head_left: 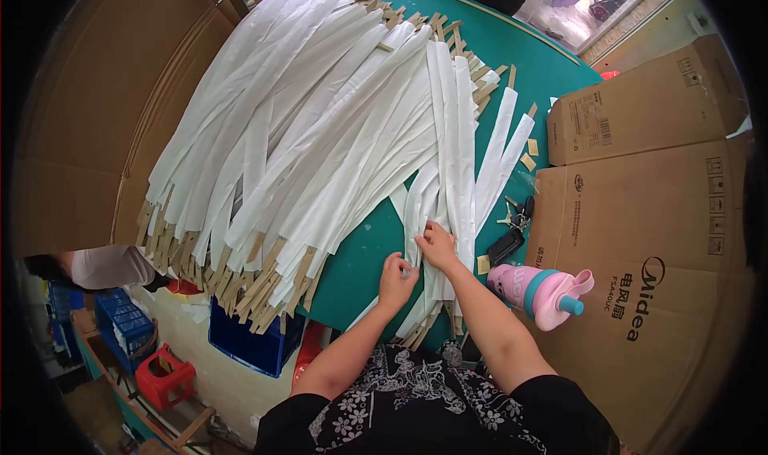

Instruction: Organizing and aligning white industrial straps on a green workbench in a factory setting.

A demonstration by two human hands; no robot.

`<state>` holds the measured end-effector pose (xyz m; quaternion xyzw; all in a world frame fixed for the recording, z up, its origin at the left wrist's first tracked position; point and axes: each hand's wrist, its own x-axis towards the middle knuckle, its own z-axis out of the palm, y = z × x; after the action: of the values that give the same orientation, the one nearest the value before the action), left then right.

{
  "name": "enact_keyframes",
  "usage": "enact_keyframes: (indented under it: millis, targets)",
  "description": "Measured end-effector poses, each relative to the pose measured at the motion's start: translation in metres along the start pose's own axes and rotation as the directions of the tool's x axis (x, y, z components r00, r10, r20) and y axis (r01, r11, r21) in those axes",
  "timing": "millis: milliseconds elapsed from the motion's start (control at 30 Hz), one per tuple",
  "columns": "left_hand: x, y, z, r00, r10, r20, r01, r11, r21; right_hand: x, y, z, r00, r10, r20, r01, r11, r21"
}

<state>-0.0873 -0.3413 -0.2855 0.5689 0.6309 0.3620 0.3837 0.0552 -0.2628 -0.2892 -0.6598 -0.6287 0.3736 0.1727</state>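
My right hand (438,248) rests bent fingers on a long white strip (427,195); my left hand (395,283), just beside it, curls thumb and fingertips close together. Whether either pinches anything I cannot tell. The strip, slightly creased, lies over the green table (360,251), partly covered by my hands. Leftward, heaped white strips (320,127) with tan ends overlap, hiding one another.

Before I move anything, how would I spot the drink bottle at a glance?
Start from the big brown carton on the picture's right. Overlapping its left part in view, below and right of the right hand, is the bottle. Its pink body and teal band set it apart from the black case and keys above it in the picture.
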Motion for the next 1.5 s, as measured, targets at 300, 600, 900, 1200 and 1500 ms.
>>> enact_keyframes:
  millis: [300,600,900,1200,1500]
  targets:
    - [0.025,-0.011,-0.017,0.948,-0.272,-0.163,0.274,0.962,-0.012,0.004,0.013,-0.009,0.977,0.193,-0.085,-0.178,0.970,0.164]
    - [-0.003,0.029,0.029,0.994,0.010,-0.105,-0.004,0.998,0.061,-0.004,-0.052,-0.014,0.793,-0.572,-0.208,0.546,0.820,-0.172]
    - [0.070,-0.015,-0.148,0.922,0.283,-0.264,-0.030,0.733,0.680,0.018,-0.023,-0.027,0.793,-0.549,0.263,0.605,0.665,-0.438]
    - [0.052,-0.006,-0.123,0.972,0.180,-0.149,-0.041,0.760,0.649,0.028,-0.074,-0.010,0.978,0.114,0.175,-0.105,0.993,-0.057]
    - [0.054,0.004,-0.118,0.935,0.236,-0.264,-0.024,0.786,0.618,0.038,-0.052,0.012,0.903,0.365,0.227,-0.370,0.929,-0.021]
